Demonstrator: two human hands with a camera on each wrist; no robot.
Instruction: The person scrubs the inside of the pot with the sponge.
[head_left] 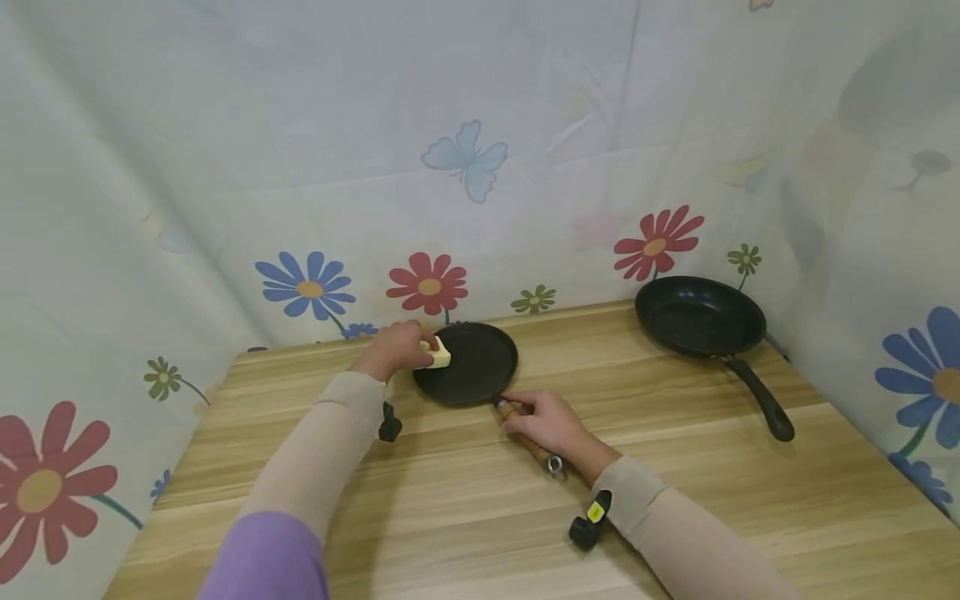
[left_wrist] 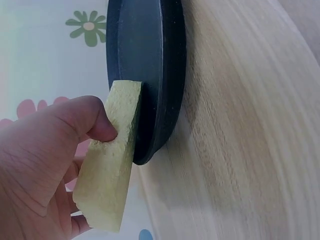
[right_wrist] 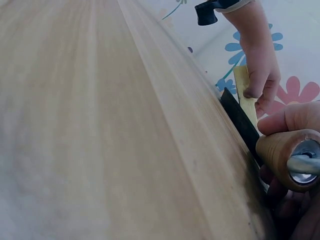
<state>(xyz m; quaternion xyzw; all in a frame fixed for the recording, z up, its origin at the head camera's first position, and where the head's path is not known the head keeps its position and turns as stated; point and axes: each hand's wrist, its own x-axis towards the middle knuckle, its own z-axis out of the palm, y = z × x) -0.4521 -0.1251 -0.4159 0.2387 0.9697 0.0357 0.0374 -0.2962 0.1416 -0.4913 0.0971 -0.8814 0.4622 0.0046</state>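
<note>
A flat black pan with a low rim lies on the wooden table, its wooden handle pointing toward me. My left hand pinches a pale yellow sponge over the pan's left side. In the left wrist view the thumb presses into the sponge, whose far end reaches inside the rim of the pan. My right hand grips the handle close to the pan. The right wrist view shows the handle's metal-capped end between thumb and fingers.
A deeper black frying pan stands at the back right of the table, its black handle slanting toward the right front. A flower-printed cloth hangs behind the table and along both sides.
</note>
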